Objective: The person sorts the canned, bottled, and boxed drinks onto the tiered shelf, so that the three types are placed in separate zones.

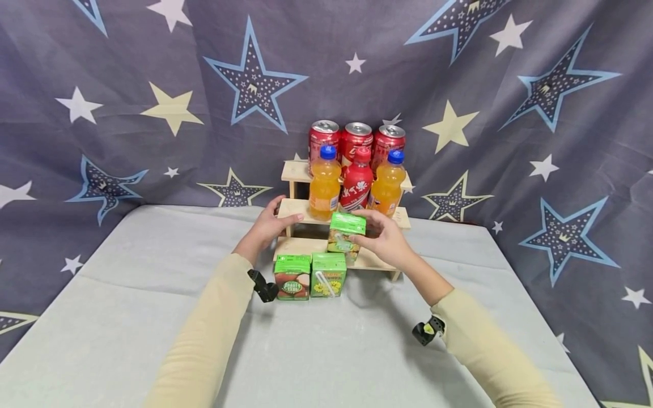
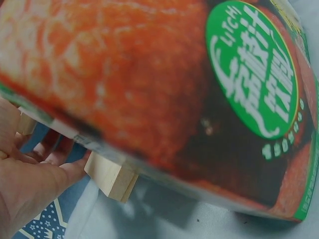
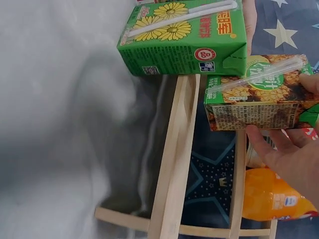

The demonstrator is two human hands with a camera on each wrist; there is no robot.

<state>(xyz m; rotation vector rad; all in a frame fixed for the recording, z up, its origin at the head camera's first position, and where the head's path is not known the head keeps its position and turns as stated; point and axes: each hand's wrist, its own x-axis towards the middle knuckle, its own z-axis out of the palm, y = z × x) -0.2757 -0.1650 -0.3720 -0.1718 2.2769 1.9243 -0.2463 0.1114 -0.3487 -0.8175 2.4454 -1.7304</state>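
Note:
My right hand pinches a green-topped juice box between thumb and fingers, over the lowest step of a wooden tiered rack. A straw lies along that juice box's side, printed with brown and yellow fruit. My left hand grips the rack's left end at the middle step, thumb toward the front. Two more juice boxes stand side by side before the rack: a litchi one and a green one with yellow flowers. The litchi box fills most of the left wrist view and covers part of the rack.
Three red cans line the top step. On the middle step, a red bottle stands between two orange drink bottles. A pale cloth covers the table, and a star-patterned curtain hangs behind.

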